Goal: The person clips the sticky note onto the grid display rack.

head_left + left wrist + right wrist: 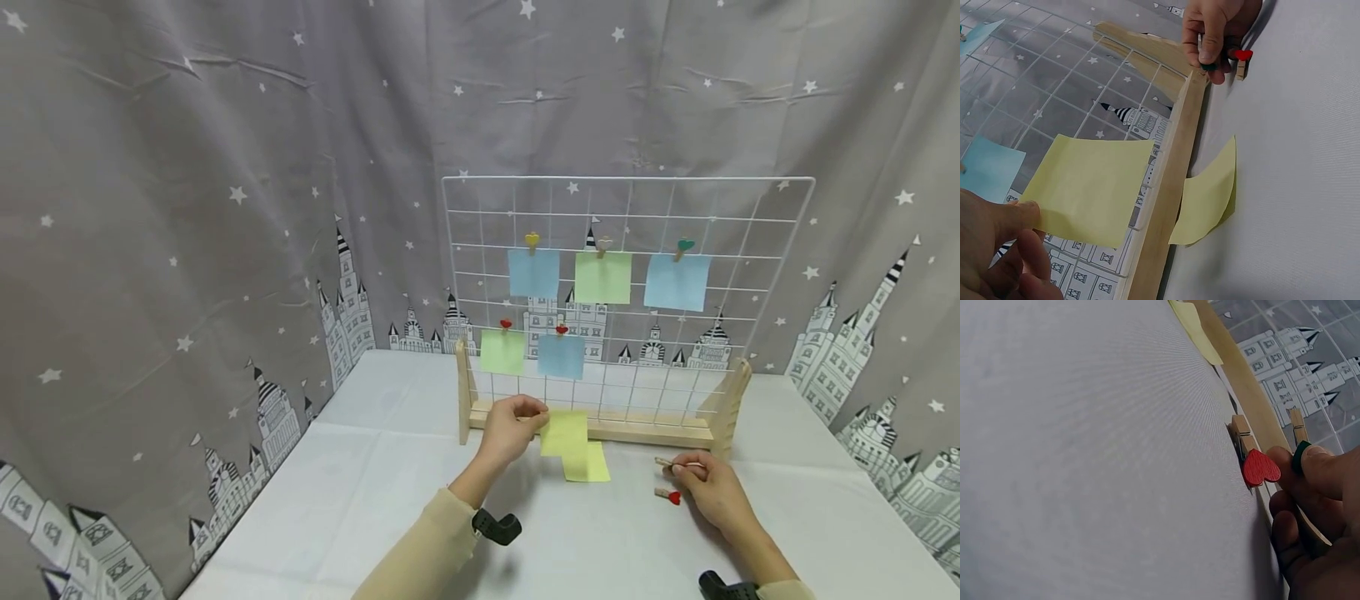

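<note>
My left hand (pixel 512 429) pinches a yellow sticky note (pixel 564 432) by its left edge, in front of the low part of a white wire grid (pixel 637 333). Below it, another yellow note (pixel 597 463) lies on the table by the wooden base bar, its edge curling up in the left wrist view. At the right, my right hand (pixel 708 487) holds a small wooden clothespin (pixel 1298 428) with a green heart between thumb and forefinger. A second clothespin with a red heart (pixel 673 497) lies on the table just beside those fingers.
Blue and green notes hang on the grid in two rows under heart clothespins, among them a blue note (pixel 561 357) and a green note (pixel 502 352) in the lower row. Wooden feet (pixel 731 404) hold the grid up. A grey castle-print curtain (pixel 225 167) hangs behind the white table (pixel 360 492).
</note>
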Tool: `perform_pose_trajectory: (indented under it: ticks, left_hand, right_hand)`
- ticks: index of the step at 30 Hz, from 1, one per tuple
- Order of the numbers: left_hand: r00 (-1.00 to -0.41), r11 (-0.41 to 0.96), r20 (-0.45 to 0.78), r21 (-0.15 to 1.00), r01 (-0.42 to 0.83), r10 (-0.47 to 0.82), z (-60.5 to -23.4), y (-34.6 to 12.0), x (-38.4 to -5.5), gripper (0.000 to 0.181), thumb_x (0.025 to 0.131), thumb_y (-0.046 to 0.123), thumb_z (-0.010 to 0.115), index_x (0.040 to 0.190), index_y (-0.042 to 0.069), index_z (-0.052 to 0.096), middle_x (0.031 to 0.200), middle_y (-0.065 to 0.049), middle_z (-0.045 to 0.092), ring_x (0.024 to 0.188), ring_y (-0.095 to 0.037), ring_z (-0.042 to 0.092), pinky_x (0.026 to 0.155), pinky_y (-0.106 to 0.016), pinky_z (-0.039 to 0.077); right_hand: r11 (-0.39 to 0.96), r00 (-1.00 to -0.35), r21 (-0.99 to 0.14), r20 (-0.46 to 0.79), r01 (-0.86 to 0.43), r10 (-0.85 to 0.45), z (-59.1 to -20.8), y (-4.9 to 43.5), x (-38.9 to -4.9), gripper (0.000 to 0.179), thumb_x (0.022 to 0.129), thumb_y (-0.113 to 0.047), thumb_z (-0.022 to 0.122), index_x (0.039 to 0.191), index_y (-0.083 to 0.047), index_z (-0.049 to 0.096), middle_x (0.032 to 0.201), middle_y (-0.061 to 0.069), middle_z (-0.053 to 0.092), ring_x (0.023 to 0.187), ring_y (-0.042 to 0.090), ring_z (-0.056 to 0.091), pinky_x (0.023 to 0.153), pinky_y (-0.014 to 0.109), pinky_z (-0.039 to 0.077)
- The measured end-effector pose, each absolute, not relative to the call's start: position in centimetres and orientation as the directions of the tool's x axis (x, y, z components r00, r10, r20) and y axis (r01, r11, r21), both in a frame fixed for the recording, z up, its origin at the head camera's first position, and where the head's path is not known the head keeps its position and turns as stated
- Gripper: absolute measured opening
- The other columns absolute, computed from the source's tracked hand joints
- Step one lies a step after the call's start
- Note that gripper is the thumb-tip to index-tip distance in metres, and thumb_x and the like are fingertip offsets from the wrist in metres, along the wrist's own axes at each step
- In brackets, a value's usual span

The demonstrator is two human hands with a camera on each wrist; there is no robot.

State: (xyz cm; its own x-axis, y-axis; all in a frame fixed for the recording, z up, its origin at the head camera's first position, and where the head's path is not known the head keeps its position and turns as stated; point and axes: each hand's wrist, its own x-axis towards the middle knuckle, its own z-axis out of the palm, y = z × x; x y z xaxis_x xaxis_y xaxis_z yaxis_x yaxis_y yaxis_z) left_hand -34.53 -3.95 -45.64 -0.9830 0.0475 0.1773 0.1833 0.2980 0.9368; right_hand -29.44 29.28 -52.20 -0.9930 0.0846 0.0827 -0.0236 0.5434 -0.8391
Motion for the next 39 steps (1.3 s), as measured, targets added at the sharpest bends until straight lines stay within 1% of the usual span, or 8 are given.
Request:
perform_pose_trajectory:
  ticks: [6,11,18,24,30,34,36,39]
  left_hand:
    - [-0.981,0.301,0.188,0.933,0.195,0.052,-45.7,-3.9,-34.5,0.004,0.093,0.014,0.076,0.095,0.011,0.077,0.094,-0.003,0.073,0.075,-0.010,0.064,0.064,-0.027,0.057]
    - [-0.981,0.294,0.190,0.935,0.196,0.048,-45.6,-3.8,-34.5,0.003,0.093,0.014,0.076,0.095,0.011,0.077,0.094,-0.003,0.073,0.076,-0.011,0.064,0.065,-0.027,0.057]
    - [-0.979,0.306,0.198,0.930,0.202,0.047,-45.7,-3.6,-34.3,0.003,0.092,0.012,0.076,0.095,0.010,0.077,0.095,-0.005,0.073,0.075,-0.011,0.064,0.064,-0.027,0.057]
    - [-0.978,0.306,0.200,0.930,0.206,0.052,-45.3,-3.3,-34.3,0.003,0.093,0.013,0.076,0.095,0.011,0.077,0.095,-0.004,0.073,0.074,-0.009,0.063,0.063,-0.025,0.056]
    - [-0.977,0.305,0.202,0.929,0.211,0.062,-45.0,-3.0,-34.2,0.004,0.093,0.015,0.076,0.095,0.012,0.077,0.097,-0.003,0.074,0.081,-0.010,0.063,0.063,-0.025,0.055]
    - [-0.979,0.322,0.196,0.924,0.205,0.062,-44.9,-2.8,-34.3,0.005,0.093,0.018,0.077,0.095,0.014,0.077,0.098,0.000,0.074,0.086,-0.010,0.062,0.064,-0.024,0.052]
    - [-0.978,0.329,0.200,0.921,0.209,0.061,-44.8,-2.7,-34.3,0.005,0.093,0.018,0.077,0.094,0.013,0.077,0.097,0.001,0.074,0.086,-0.010,0.061,0.063,-0.024,0.051]
    - [-0.977,0.340,0.203,0.916,0.212,0.062,-44.6,-2.5,-34.1,0.006,0.093,0.019,0.078,0.094,0.013,0.077,0.096,0.001,0.074,0.084,-0.010,0.061,0.063,-0.024,0.050]
  right_hand:
    - [0.536,-0.991,-0.844,0.093,-0.030,0.091,-52.0,29.1,-29.6,0.019,0.101,-0.007,0.064,0.116,0.004,0.065,0.098,0.012,0.079,0.083,0.001,0.066,0.071,0.019,0.049]
    - [0.544,-0.983,-0.839,0.118,-0.023,0.141,-51.9,28.9,-29.6,0.021,0.098,-0.013,0.070,0.115,0.000,0.069,0.095,0.007,0.075,0.078,0.004,0.061,0.065,0.023,0.049]
    - [0.510,-0.975,-0.854,0.187,-0.100,0.122,-50.9,29.0,-29.6,0.027,0.095,-0.016,0.075,0.116,0.001,0.072,0.097,0.007,0.075,0.079,-0.003,0.060,0.068,0.022,0.054]
    - [0.531,-0.973,-0.840,0.201,-0.111,0.113,-49.7,29.1,-29.8,0.031,0.094,-0.029,0.078,0.113,-0.004,0.077,0.103,-0.002,0.076,0.087,-0.006,0.059,0.074,0.021,0.050]
    - [0.536,-0.972,-0.834,0.213,-0.129,0.097,-48.7,29.1,-30.0,0.032,0.094,-0.032,0.076,0.113,-0.006,0.078,0.110,-0.001,0.076,0.092,-0.009,0.057,0.077,0.018,0.050]
    - [0.524,-0.978,-0.843,0.192,-0.120,0.084,-48.1,29.0,-30.1,0.032,0.097,-0.032,0.074,0.116,-0.006,0.077,0.104,0.003,0.077,0.087,0.002,0.062,0.074,0.024,0.052]
    - [0.514,-0.979,-0.849,0.186,-0.119,0.080,-47.8,28.9,-30.2,0.034,0.097,-0.032,0.073,0.119,-0.005,0.075,0.102,0.007,0.077,0.084,0.007,0.063,0.074,0.028,0.053]
    - [0.500,-0.979,-0.857,0.187,-0.125,0.075,-47.4,28.7,-30.2,0.040,0.098,-0.029,0.072,0.130,-0.004,0.070,0.111,0.013,0.077,0.087,0.002,0.066,0.078,0.027,0.057]
